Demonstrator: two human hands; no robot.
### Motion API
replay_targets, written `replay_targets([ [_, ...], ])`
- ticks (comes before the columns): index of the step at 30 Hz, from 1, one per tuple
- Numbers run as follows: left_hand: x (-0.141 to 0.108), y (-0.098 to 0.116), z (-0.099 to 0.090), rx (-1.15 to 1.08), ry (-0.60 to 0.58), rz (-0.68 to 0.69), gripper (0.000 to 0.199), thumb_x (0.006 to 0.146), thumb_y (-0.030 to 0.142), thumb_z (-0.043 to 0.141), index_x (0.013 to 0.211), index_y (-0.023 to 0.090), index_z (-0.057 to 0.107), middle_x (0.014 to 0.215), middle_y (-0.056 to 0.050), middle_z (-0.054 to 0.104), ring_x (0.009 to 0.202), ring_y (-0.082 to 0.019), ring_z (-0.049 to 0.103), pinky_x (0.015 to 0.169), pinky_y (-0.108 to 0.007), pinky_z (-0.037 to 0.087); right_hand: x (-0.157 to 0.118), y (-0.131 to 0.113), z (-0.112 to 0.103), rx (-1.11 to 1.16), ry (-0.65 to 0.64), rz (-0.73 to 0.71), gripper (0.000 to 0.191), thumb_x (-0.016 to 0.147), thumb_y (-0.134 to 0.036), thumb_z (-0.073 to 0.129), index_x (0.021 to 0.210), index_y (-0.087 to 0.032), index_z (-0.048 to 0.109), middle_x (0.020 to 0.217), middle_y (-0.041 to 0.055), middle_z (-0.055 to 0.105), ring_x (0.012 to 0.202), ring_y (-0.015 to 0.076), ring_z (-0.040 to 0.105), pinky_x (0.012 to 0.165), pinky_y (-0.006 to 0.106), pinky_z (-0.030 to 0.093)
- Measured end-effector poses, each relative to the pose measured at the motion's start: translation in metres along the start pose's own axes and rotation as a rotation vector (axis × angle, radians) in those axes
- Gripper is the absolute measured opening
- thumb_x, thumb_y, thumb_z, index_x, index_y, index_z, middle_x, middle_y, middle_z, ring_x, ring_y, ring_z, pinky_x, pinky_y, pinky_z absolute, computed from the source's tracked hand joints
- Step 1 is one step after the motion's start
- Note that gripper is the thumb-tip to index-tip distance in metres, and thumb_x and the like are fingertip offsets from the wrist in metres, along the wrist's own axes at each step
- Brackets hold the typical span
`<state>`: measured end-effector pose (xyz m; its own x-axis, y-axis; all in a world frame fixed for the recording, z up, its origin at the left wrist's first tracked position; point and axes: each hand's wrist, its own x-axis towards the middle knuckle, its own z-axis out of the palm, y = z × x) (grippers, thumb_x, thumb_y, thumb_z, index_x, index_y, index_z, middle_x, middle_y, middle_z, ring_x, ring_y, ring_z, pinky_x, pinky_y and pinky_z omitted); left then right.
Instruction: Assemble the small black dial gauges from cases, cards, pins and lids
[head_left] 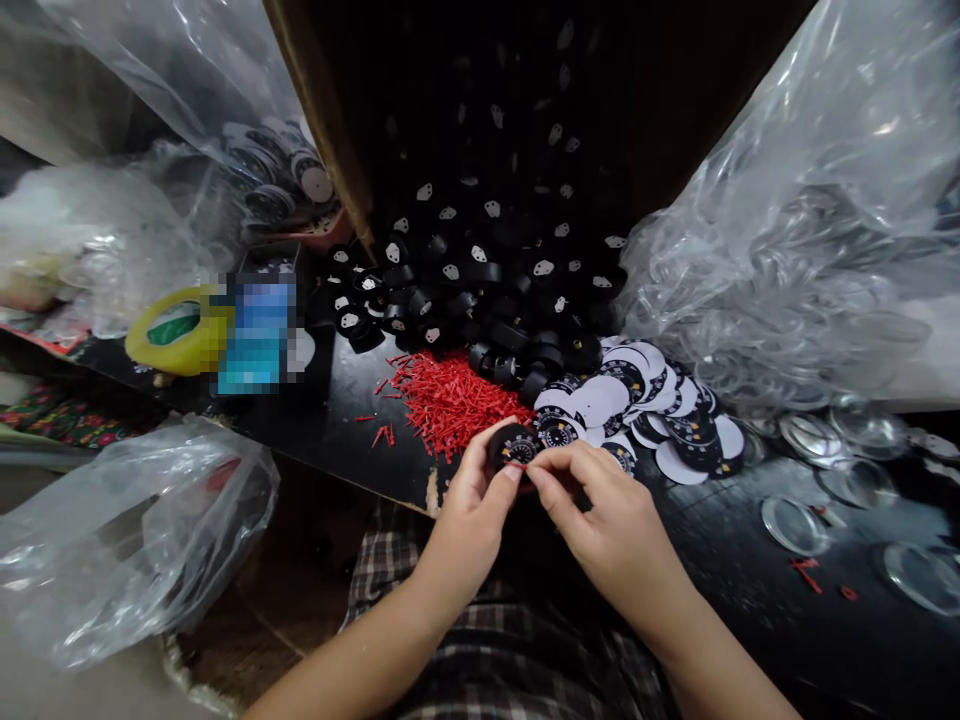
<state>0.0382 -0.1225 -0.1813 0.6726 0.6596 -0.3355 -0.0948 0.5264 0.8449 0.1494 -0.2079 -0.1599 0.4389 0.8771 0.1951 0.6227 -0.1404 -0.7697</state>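
My left hand (480, 490) is closed round a black round gauge (516, 445) with a printed dial face, held up above the front edge of the table. At the gauge's lower right rim, my right hand (592, 490) pinches a small red pointer (523, 465), its thumb and forefinger close to the dial. A heap of red pointers (450, 395) lies just beyond my left hand. To the right of the gauge is a pile of printed dial discs (645, 405), some showing black faces and some white backs. Black round gauge housings (480, 285) are massed behind.
Clear plastic bags (780, 260) with transparent rings stand at the right. Clear round lenses (795, 525) and a few red bits (806, 573) lie on the black table at right. A yellow tape roll (176, 330) and a blurred-out blue item (257, 335) sit at left, above a hanging plastic bag (142, 540).
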Motion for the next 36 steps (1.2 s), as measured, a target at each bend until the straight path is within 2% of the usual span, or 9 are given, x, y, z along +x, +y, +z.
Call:
replay_targets([
  [5, -0.003, 0.004, 0.004, 0.159, -0.024, 0.033, 0.033, 0.088, 0.026, 0.058, 0.121, 0.026, 0.056, 0.127, -0.002, 0.062, 0.122, -0.020, 0.053, 0.105, -0.031, 0.040, 0.002, -0.001, -0.003, -0.042, -0.031, 0.069, 0.014, 0.093, -0.023, 0.051, 0.081, -0.021, 0.059, 0.075, -0.0011, 0.060, 0.068, 0.0148, 0.052, 0.065, 0.028, 0.039],
  [12, -0.005, 0.011, 0.001, 0.272, -0.035, 0.074, 0.031, 0.086, 0.023, 0.059, 0.117, 0.024, 0.058, 0.120, -0.003, 0.065, 0.112, -0.020, 0.059, 0.099, -0.030, 0.043, 0.000, 0.000, -0.003, 0.043, -0.031, 0.123, 0.012, 0.092, -0.023, 0.052, 0.082, -0.021, 0.059, 0.075, -0.0014, 0.061, 0.065, 0.0123, 0.056, 0.058, 0.024, 0.042],
  [16, -0.006, 0.012, -0.001, 0.454, -0.003, 0.121, 0.029, 0.087, 0.025, 0.058, 0.116, 0.025, 0.059, 0.111, -0.002, 0.068, 0.103, -0.019, 0.062, 0.093, -0.028, 0.045, -0.001, -0.002, -0.003, 0.031, -0.031, 0.116, 0.011, 0.092, -0.020, 0.052, 0.083, -0.021, 0.059, 0.078, -0.0019, 0.062, 0.071, 0.0117, 0.058, 0.065, 0.023, 0.042],
  [20, -0.008, 0.012, 0.000, 0.564, 0.032, 0.144, 0.030, 0.086, 0.024, 0.057, 0.115, 0.026, 0.060, 0.108, -0.001, 0.069, 0.097, -0.020, 0.063, 0.088, -0.028, 0.046, -0.004, -0.005, -0.004, 0.009, -0.033, 0.107, 0.014, 0.092, -0.018, 0.053, 0.080, -0.020, 0.059, 0.075, -0.0023, 0.062, 0.069, 0.0117, 0.058, 0.064, 0.023, 0.041],
  [25, -0.015, 0.013, 0.001, 0.657, 0.098, 0.192, 0.033, 0.081, 0.019, 0.061, 0.112, 0.029, 0.065, 0.104, 0.000, 0.071, 0.088, -0.021, 0.064, 0.096, -0.034, 0.042, -0.008, -0.008, -0.001, 0.034, -0.027, 0.131, 0.016, 0.093, -0.020, 0.051, 0.079, -0.020, 0.059, 0.075, -0.0010, 0.062, 0.068, 0.0126, 0.058, 0.062, 0.024, 0.041],
  [28, -0.015, 0.016, 0.001, 0.620, 0.102, 0.175, 0.033, 0.079, 0.017, 0.063, 0.109, 0.030, 0.068, 0.103, 0.000, 0.072, 0.090, -0.021, 0.064, 0.101, -0.038, 0.038, -0.009, -0.009, -0.001, 0.048, -0.018, 0.172, 0.017, 0.093, -0.022, 0.051, 0.077, -0.020, 0.058, 0.074, -0.0013, 0.062, 0.066, 0.0125, 0.056, 0.060, 0.024, 0.040],
  [31, -0.010, 0.019, 0.001, 0.431, 0.025, 0.066, 0.031, 0.080, 0.020, 0.063, 0.110, 0.028, 0.067, 0.110, -0.001, 0.070, 0.101, -0.023, 0.063, 0.099, -0.036, 0.042, -0.006, -0.009, -0.006, 0.052, -0.042, 0.181, 0.019, 0.091, -0.024, 0.053, 0.073, -0.021, 0.056, 0.066, -0.0027, 0.058, 0.057, 0.0116, 0.051, 0.054, 0.024, 0.039],
  [34, -0.004, 0.021, 0.000, 0.201, -0.089, -0.055, 0.035, 0.081, 0.022, 0.064, 0.116, 0.026, 0.064, 0.119, -0.003, 0.067, 0.113, -0.023, 0.060, 0.099, -0.034, 0.045, -0.001, -0.007, -0.011, -0.009, -0.025, 0.064, 0.011, 0.091, -0.022, 0.052, 0.083, -0.021, 0.060, 0.074, 0.0000, 0.059, 0.066, 0.0138, 0.054, 0.060, 0.025, 0.042],
  [36, -0.002, 0.021, -0.003, 0.163, -0.120, -0.084, 0.040, 0.082, 0.023, 0.064, 0.122, 0.027, 0.060, 0.124, -0.002, 0.065, 0.120, -0.023, 0.056, 0.102, -0.033, 0.043, 0.002, -0.004, -0.011, -0.100, -0.009, -0.046, 0.010, 0.091, -0.018, 0.050, 0.092, -0.020, 0.060, 0.081, 0.0025, 0.060, 0.074, 0.0159, 0.056, 0.068, 0.028, 0.043],
])
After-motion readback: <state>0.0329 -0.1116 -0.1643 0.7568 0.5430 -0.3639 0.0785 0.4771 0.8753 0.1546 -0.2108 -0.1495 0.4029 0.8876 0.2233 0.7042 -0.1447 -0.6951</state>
